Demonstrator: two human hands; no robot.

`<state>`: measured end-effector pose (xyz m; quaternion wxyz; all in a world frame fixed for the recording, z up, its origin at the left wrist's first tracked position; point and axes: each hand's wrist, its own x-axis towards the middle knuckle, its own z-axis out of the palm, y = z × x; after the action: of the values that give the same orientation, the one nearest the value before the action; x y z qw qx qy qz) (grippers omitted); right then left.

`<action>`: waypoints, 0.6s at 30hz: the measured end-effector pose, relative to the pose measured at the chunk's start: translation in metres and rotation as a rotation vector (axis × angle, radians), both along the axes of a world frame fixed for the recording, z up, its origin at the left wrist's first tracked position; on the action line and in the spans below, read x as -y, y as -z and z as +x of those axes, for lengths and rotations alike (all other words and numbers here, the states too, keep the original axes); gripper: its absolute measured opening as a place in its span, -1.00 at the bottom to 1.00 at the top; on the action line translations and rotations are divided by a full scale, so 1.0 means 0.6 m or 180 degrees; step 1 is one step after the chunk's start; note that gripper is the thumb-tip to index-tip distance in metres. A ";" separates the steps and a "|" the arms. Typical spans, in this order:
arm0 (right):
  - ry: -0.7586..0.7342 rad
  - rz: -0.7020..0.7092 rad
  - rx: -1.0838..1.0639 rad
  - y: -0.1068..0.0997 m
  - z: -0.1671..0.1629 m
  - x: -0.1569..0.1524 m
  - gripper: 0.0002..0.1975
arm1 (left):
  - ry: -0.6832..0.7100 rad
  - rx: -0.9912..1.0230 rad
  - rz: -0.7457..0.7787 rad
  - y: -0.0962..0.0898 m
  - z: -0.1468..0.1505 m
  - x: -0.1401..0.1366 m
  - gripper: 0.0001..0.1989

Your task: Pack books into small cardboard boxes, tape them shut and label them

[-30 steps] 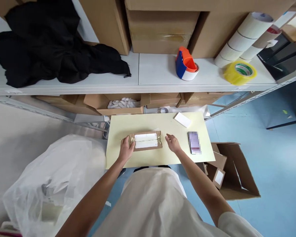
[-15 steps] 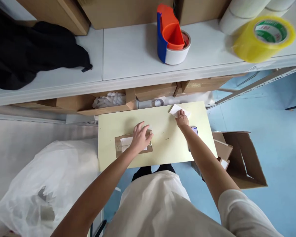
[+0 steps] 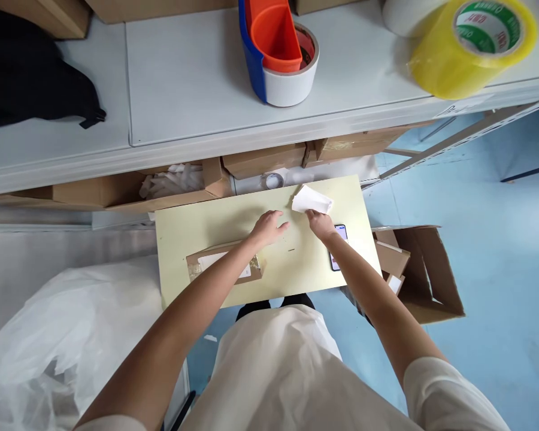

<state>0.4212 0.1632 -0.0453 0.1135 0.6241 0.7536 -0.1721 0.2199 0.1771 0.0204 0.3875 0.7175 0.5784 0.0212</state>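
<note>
My right hand (image 3: 320, 224) pinches the near edge of a stack of white paper slips (image 3: 312, 199) at the back right of the pale yellow table (image 3: 291, 275). My left hand (image 3: 268, 228) hovers over the table's middle, thumb and fingers apart, with nothing in it. Below my left forearm lies a taped cardboard box (image 3: 257, 274) with a white label (image 3: 211, 261), partly hidden by the arm. A phone (image 3: 335, 261) with a lit screen rests beside my right forearm.
Above the table runs a grey shelf (image 3: 184, 90) with a tape dispenser (image 3: 276, 54), a yellow tape roll (image 3: 469, 54) and black cloth (image 3: 31, 78). An open carton (image 3: 440, 269) of boxes stands at the right. White plastic wrapping (image 3: 94, 311) fills the left.
My left hand has moved off the box toward the paper slips. My right hand has shifted to the slips' near edge and lifts it somewhat. The camera view has moved.
</note>
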 end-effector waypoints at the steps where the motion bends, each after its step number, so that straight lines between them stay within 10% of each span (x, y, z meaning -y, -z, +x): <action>1: 0.0029 0.0012 -0.0005 0.000 0.003 0.000 -0.61 | -0.0085 0.0079 -0.0135 0.005 0.005 -0.006 -0.61; 12: 0.0357 0.1383 -0.1167 -0.007 0.020 0.001 -0.73 | -0.1579 0.1590 -0.1459 0.040 0.072 -0.053 -0.72; 18: -0.0063 0.1623 -0.1214 -0.040 0.033 -0.004 -0.76 | -0.1886 0.1561 -0.1370 0.042 0.095 -0.060 -0.82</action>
<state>0.4408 0.1658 -0.0212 -0.1884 0.5816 0.7862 -0.0904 0.2769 0.2131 -0.0051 0.6311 0.3974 0.6413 0.1801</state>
